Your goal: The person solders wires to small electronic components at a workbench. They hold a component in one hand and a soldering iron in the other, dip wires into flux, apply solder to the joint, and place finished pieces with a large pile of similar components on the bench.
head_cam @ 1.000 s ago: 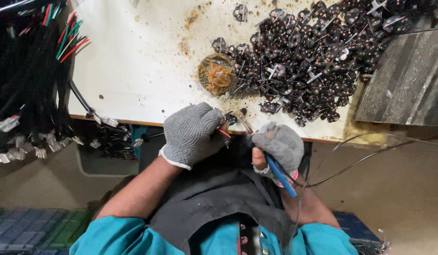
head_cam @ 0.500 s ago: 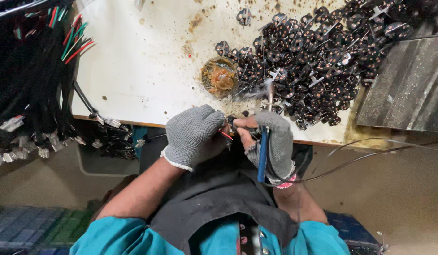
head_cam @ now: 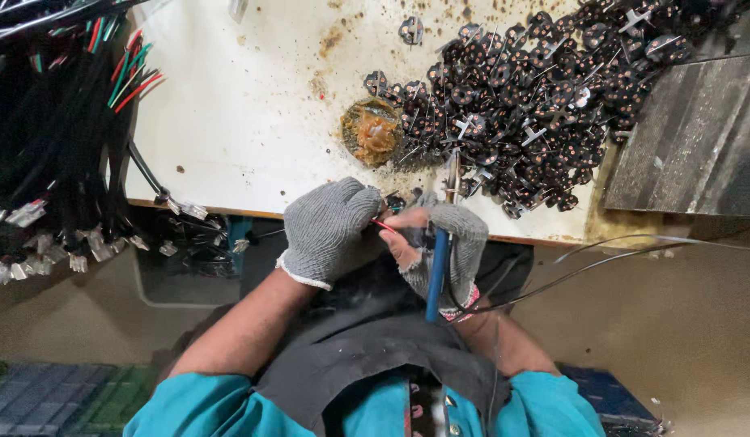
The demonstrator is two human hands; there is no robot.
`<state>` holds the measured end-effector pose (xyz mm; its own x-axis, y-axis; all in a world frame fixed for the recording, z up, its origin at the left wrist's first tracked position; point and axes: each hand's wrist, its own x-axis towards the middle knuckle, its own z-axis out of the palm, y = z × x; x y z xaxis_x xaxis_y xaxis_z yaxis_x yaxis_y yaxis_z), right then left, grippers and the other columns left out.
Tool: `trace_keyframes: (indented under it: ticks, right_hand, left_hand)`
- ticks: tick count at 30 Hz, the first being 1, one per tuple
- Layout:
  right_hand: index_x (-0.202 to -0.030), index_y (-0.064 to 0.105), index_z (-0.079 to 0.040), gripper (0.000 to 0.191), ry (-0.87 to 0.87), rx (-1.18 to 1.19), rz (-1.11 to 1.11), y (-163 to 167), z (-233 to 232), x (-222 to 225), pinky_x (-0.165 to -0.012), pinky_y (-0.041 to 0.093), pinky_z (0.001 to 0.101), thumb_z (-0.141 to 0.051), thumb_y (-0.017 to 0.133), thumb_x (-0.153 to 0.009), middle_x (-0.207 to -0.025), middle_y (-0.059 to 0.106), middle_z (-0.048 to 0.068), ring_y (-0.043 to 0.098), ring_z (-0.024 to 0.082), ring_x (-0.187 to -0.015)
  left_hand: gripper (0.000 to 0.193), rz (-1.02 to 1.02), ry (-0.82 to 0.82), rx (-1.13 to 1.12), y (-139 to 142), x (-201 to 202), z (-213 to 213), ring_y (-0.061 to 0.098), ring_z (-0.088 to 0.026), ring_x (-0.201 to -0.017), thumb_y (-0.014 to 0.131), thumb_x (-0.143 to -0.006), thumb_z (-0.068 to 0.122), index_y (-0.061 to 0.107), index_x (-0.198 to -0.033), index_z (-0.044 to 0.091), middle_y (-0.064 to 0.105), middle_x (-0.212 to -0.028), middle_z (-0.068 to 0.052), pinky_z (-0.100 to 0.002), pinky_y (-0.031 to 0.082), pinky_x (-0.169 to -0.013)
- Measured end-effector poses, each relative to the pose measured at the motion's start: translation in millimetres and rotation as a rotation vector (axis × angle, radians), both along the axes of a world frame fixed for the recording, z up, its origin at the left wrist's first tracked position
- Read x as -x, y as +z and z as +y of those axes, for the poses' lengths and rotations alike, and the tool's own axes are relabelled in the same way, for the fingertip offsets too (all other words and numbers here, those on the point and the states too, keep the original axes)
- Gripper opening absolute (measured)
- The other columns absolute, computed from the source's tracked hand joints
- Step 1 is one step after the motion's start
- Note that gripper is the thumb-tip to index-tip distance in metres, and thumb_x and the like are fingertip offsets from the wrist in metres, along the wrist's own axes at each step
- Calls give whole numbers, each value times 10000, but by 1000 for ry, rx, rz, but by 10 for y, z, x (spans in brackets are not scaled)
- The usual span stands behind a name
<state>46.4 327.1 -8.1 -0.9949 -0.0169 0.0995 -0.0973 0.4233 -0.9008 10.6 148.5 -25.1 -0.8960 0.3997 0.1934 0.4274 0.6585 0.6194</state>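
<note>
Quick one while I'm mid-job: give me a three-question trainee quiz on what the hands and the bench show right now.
1. True or false: the right hand holds a blue-handled soldering iron with its tip toward the table.
2. The left hand pinches: A) a thin red wire B) a screwdriver C) a brush
3. What lies heaped on the table's far right?

Key:
1. True
2. A
3. A pile of small dark round parts, beside a round tin of brown paste.
</note>
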Motion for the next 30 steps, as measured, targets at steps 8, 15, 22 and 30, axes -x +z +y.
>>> trace_keyframes:
  ticks: [8, 15, 22, 30]
  right_hand:
    - [-1065, 466, 19, 343, -68, 249, 175, -72, -39, -21, -820, 587, 309, -103, 757, -931, -891, 726, 73, 730, 157, -831]
    - [-887, 692, -14, 113, -48, 253, -39, -248, 74, -129, -775, 599, 288, -19, 798, -922, -872, 748, 87, 739, 167, -810]
    - [-930, 732, -15, 86, -8, 323, -80, -382, 135, -228, -782, 595, 282, -41, 811, -909, -910, 748, 77, 730, 162, -842]
    - [-851, 764, -24, 81, 18, 106, -146, 17, 179, -155, -704, 571, 267, -65, 834, -847, -815, 757, 59, 723, 133, -741]
  left_hand:
    - [234, -15, 7, 8, 30, 5, 42, 633, -283, -695, 811, -715, 275, 633, -833, 181, 590, -765, -56, -425, 483, -597]
    - [337, -476, -148, -212, 258, -45, -185, 697, -323, -828, 711, -870, 200, 683, -1180, 71, 699, -926, -106, -414, 537, -667]
    - [161, -623, 5, -479, 56, -233, -137, 659, -259, -752, 775, -898, 139, 758, -1050, 90, 644, -788, -96, -375, 518, -678]
    - [204, 22, -8, -325, 66, -317, -79, 639, -262, -699, 863, -802, 147, 670, -865, 147, 634, -753, -40, -382, 491, -593]
